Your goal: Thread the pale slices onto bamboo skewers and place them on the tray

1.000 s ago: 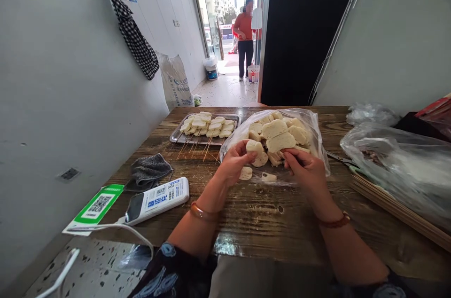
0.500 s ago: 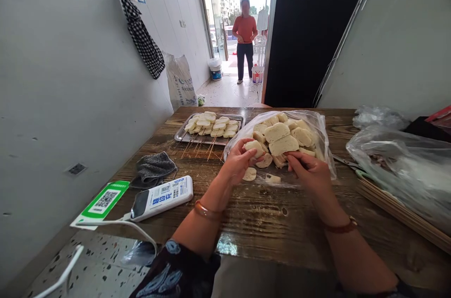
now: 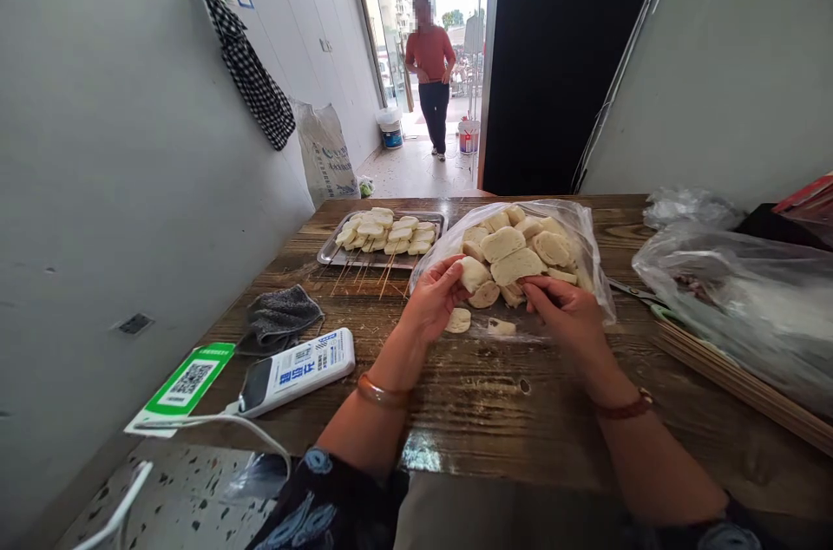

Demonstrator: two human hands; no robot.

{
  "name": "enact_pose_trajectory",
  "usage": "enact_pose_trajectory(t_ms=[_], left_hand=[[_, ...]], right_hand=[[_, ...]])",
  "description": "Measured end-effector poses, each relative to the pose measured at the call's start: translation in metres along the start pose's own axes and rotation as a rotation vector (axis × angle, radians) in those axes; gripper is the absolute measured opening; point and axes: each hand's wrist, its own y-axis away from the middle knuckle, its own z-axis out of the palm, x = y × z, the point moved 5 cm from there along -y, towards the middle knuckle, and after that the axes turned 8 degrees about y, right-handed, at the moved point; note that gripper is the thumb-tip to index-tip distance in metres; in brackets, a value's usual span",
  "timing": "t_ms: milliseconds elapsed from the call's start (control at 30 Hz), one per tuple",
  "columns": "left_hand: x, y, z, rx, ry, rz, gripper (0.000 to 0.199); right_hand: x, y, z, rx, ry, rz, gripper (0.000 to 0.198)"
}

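My left hand (image 3: 437,297) grips a pale steamed bun slice (image 3: 475,274) between thumb and fingers. To its right, my right hand (image 3: 563,307) is closed in a pinch, fingertips against the lower edge of the bun slices. What it pinches, if anything, is too small to make out. Behind both hands, a pile of bun slices (image 3: 503,245) fills an opened clear plastic bag (image 3: 595,272). Two loose pieces, a round slice (image 3: 459,321) and a smaller piece (image 3: 501,327), lie at the bag's front edge.
A metal tray (image 3: 324,255) of skewered slices stands at the back left. Nearer are a grey cloth (image 3: 283,314), a power bank (image 3: 312,363) and a QR card (image 3: 188,381). Scissors (image 3: 634,291), bamboo skewers (image 3: 735,372) and plastic bags (image 3: 774,298) lie right. A person (image 3: 430,68) is by the doorway.
My left hand has turned the bun slice so more of its face shows. My right hand stays in its pinch near the pile. The view has shifted slightly; the person by the doorway has moved.
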Motion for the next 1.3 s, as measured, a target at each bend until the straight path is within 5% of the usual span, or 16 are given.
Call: enact_pose_trajectory(t_ms=[1300], left_hand=[[0.02,0.001,-0.009,0.162,0.308,0.208,0.022]], right_hand=[[-0.015,0.013,0.025,-0.415,0.212,-0.134,0.034]])
